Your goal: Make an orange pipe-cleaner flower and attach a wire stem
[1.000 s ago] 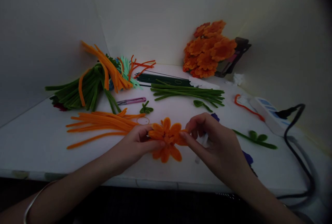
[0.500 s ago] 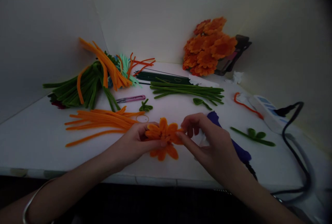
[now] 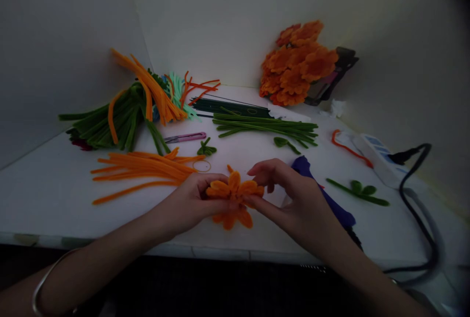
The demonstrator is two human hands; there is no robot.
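Note:
Both hands meet over the front of the white table [image 3: 55, 194] around an orange pipe-cleaner flower [image 3: 235, 197] with looped petals. My left hand [image 3: 193, 202] grips the flower from the left, thumb pressed on its middle. My right hand [image 3: 290, 197] pinches the right-hand petals between thumb and fingers. Loose orange pipe cleaners [image 3: 143, 170] lie just left of my left hand. A purple tool [image 3: 326, 194] lies partly hidden behind my right hand.
A pile of green and orange pipe cleaners [image 3: 125, 111] sits at the back left, with pink snips [image 3: 185, 136] before it. Green stems [image 3: 264, 127] lie mid-table, finished orange flowers [image 3: 297, 64] at the back. A power strip [image 3: 378, 158] and black cable [image 3: 422, 209] lie right.
Both hands and the flower have shifted slightly left and toward me. My right fingers have closed in on the flower's right petals.

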